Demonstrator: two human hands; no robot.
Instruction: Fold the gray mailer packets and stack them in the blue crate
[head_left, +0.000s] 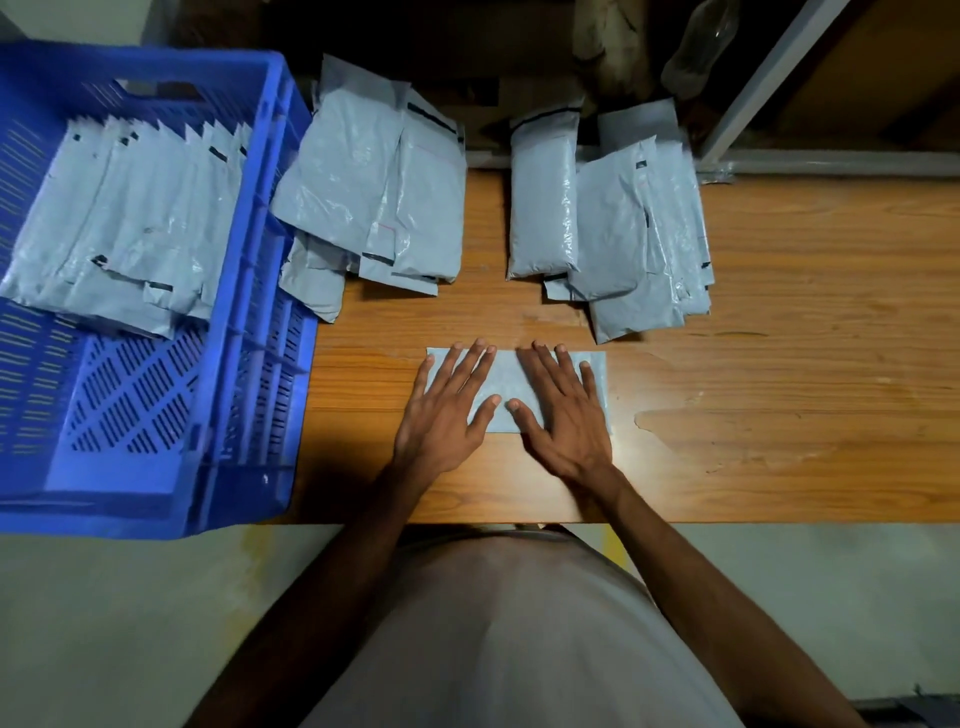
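Left hand and right hand lie side by side, fingers straight and spread wide, pressing flat on one gray mailer packet lying crosswise on the wooden table. At 11 o'clock from the hands sits a loose pile of mailers, and at 1 o'clock a second pile. At 9 to 10 o'clock the blue crate holds a row of packets overlapping one another.
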